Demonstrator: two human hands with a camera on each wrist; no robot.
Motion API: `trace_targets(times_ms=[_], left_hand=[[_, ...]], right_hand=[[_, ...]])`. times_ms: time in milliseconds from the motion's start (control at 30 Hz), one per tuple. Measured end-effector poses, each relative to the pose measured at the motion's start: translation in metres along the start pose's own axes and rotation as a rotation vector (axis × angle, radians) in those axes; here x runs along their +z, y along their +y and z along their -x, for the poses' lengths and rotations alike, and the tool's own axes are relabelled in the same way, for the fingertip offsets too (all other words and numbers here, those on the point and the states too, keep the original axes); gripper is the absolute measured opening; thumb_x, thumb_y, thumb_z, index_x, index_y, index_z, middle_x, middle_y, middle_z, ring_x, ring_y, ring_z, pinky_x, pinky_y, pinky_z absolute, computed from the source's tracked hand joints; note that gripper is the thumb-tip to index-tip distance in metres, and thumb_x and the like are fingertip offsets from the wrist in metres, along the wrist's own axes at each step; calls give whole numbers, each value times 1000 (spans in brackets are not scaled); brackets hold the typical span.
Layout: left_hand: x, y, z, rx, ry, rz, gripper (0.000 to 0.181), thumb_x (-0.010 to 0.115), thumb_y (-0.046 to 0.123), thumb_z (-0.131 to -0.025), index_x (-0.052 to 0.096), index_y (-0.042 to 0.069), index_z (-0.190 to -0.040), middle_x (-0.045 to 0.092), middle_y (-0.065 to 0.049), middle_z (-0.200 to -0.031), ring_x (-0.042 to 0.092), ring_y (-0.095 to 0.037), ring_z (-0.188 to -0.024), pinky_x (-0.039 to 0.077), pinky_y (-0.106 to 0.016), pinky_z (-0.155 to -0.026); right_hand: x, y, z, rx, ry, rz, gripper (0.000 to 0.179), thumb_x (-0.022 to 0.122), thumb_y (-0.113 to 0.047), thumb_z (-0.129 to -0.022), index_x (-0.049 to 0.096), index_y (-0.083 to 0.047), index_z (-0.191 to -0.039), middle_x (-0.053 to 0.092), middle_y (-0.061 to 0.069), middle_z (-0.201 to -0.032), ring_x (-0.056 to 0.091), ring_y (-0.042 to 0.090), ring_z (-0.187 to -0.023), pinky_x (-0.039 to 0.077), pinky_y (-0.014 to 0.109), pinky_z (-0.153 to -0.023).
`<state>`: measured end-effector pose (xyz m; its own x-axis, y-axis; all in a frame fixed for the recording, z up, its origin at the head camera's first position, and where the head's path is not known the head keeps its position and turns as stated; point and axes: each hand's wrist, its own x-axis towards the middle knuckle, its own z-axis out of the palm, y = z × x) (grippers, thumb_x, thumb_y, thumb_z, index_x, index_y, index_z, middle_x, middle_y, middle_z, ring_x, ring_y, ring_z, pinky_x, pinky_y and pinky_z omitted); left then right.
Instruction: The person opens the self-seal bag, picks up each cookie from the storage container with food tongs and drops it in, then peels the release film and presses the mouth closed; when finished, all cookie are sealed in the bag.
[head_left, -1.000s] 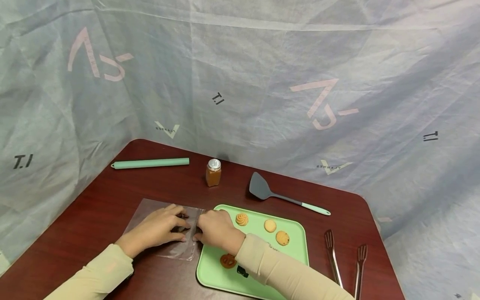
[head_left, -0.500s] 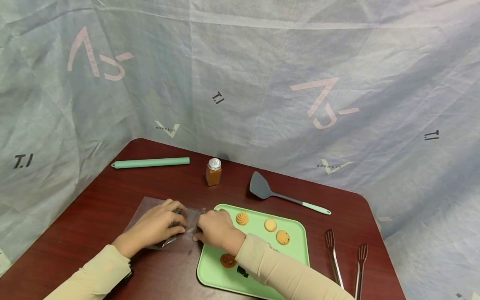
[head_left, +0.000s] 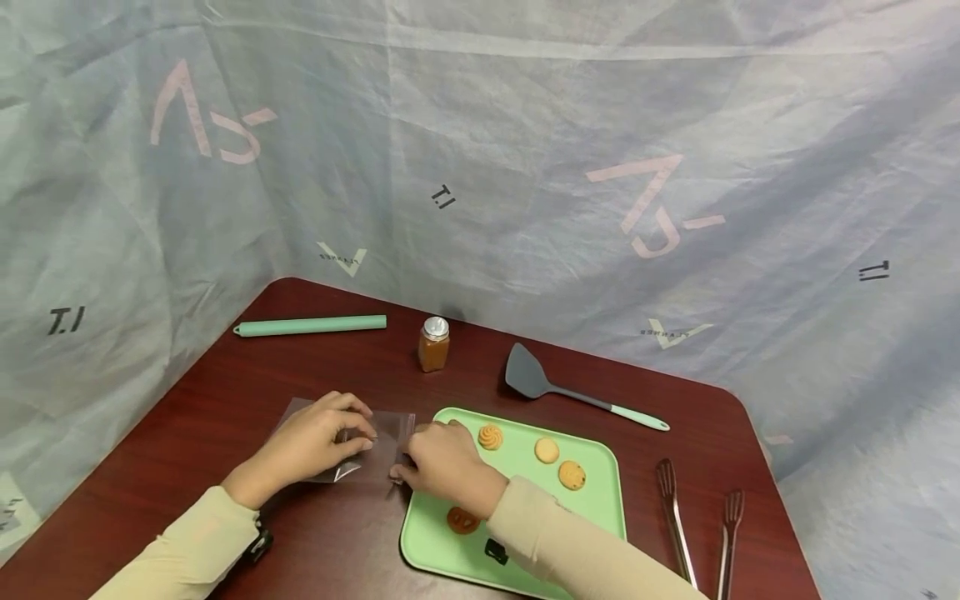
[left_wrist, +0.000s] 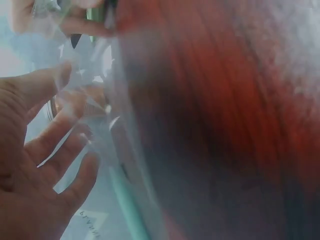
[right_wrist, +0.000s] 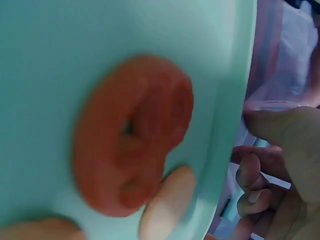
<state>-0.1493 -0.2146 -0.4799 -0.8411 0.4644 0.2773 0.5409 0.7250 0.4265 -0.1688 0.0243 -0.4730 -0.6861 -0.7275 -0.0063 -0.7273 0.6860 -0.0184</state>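
A clear plastic bag (head_left: 386,429) lies flat on the table between both hands, its right edge beside the green tray. My right hand (head_left: 444,462) pinches that edge between thumb and bent fingers, over the tray's left rim. My left hand (head_left: 318,437) rests over the bag, fingers spread and loosely bent. In the left wrist view, the thumb (left_wrist: 42,87) stands apart from the fingers, with the film around the fingertips. On the green tray (head_left: 609,504) sit a pretzel-shaped cookie (head_left: 462,521), a swirled cookie (head_left: 491,437) and two round ones (head_left: 547,451).
Behind the bag stands a jar of brown contents with a silver lid (head_left: 434,343). A mint-green rod (head_left: 311,326) lies at the back left. A grey spatula (head_left: 527,373) lies behind the tray. Metal tongs (head_left: 678,525) lie right of the tray.
My left hand first drew back left, lifting and crumpling the bag's near edge, and now its fingers have loosened. My right hand keeps its pinch on the bag. The view has shifted slightly.
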Motion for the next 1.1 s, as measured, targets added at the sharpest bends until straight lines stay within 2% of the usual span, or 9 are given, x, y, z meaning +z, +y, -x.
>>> trace_targets(times_ms=[100, 200, 300, 400, 533, 667, 733, 833, 1100], left_hand=[[1, 1, 1, 0, -10, -5, 11, 83, 20, -88, 80, 25, -97, 65, 2, -114, 58, -16, -101, 51, -37, -75], [0, 2, 2, -4, -7, -17, 12, 84, 21, -87, 80, 24, -98, 65, 3, -115, 59, -18, -104, 52, -39, -77], [5, 5, -1, -2, -17, -17, 13, 84, 23, -87, 80, 24, -99, 65, 4, -115, 59, -19, -105, 52, -40, -79], [7, 7, -2, 5, -36, -21, 13, 84, 24, -87, 80, 25, -100, 65, 4, -116, 60, -19, -106, 52, -41, -80], [7, 8, -1, 7, -50, -24, 14, 83, 24, -88, 79, 27, -100, 64, 5, -116, 60, -19, -106, 52, -39, -78], [3, 6, 1, 4, -42, -25, 14, 84, 24, -87, 79, 27, -100, 64, 6, -115, 60, -18, -105, 52, -38, -76], [2, 6, 2, 5, -33, -26, 14, 84, 24, -87, 79, 27, -99, 64, 6, -115, 60, -18, -104, 52, -38, -76], [3, 6, 3, 7, -18, -28, 14, 85, 22, -86, 80, 26, -98, 64, 6, -114, 61, -18, -103, 53, -40, -77], [6, 8, 4, 24, -27, -27, 13, 83, 24, -88, 80, 25, -101, 64, 6, -115, 61, -18, -105, 53, -41, -80]], right_hand=[[-6, 12, 23, -12, 109, -128, 25, 69, -45, -97, 80, -23, -94, 64, -10, -76, 54, 3, -64, 44, 26, -54], [-14, 36, 54, 53, 223, -280, 29, 72, -38, -96, 78, -18, -117, 67, -12, -83, 55, 2, -66, 44, 24, -53], [-19, 72, 103, 236, 313, -383, 39, 76, -35, -94, 71, -19, -129, 63, -17, -83, 51, 1, -62, 43, 24, -52], [-20, 108, 162, 441, 362, -392, 49, 75, -39, -94, 64, -22, -139, 64, -16, -91, 54, 5, -63, 45, 29, -53], [-21, 142, 242, 710, 297, -343, 67, 66, -55, -95, 55, -14, -147, 64, -4, -97, 57, 16, -73, 46, 36, -61], [-19, 161, 301, 962, 122, -332, 102, 60, -71, -90, 32, 2, -156, 56, 23, -115, 57, 33, -87, 48, 46, -66], [-12, 166, 319, 1041, 49, -337, 116, 61, -74, -88, 17, 8, -157, 44, 37, -128, 55, 47, -99, 50, 57, -73], [2, 170, 332, 1099, -72, -385, 130, 59, -78, -85, -4, 13, -154, 23, 48, -135, 40, 64, -117, 42, 70, -85], [25, 174, 338, 1033, -35, -389, 139, 71, -72, -81, -19, 5, -154, 21, 47, -136, 38, 67, -115, 40, 72, -86]])
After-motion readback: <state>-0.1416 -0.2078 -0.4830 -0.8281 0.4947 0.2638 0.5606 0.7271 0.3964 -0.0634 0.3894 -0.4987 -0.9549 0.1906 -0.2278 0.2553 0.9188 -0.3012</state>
